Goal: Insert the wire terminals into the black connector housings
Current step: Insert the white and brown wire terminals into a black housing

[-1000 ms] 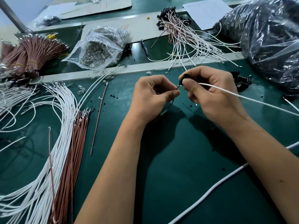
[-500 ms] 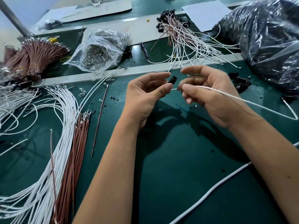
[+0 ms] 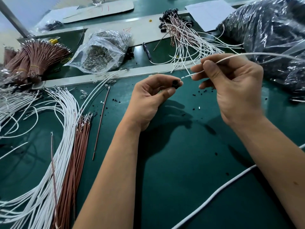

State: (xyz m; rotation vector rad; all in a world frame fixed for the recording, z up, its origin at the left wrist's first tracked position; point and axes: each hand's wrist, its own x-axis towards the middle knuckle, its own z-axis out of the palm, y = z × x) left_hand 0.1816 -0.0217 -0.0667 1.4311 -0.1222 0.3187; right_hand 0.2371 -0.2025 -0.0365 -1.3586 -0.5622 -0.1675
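**Terminal Held Just Short of Housing**

While the left hand (image 3: 151, 96) pinches a black connector housing (image 3: 175, 84) between thumb and curled fingers at frame centre, the right hand (image 3: 231, 83) grips a white wire (image 3: 231, 58) between thumb and forefinger, right of centre. The wire's terminal end (image 3: 185, 76) points down-left toward the housing and sits just beside it; a small gap separates the two. From the right hand the wire arcs away to the right edge of the frame.

Both hands are raised above the green desk (image 3: 181, 162).

- Left of frame: a fanned bundle of loose white wires (image 3: 49, 146) lies beside a straight bundle of brown wires (image 3: 74, 154). One single brown wire (image 3: 100, 123) lies apart, nearer centre.
- Upper left: tied brown wire bundles (image 3: 38, 58).
- Upper centre: a clear plastic bag (image 3: 102, 52) of small clear parts.
- Upper centre-right: a pile of finished wire assemblies (image 3: 186, 35) with black housings fitted.
- Upper right: a large plastic bag of dark parts (image 3: 272, 38).
- Lower right: a thick white cable (image 3: 222, 187) crosses the desk.
- Small black fragments are scattered on the desk near the hands.
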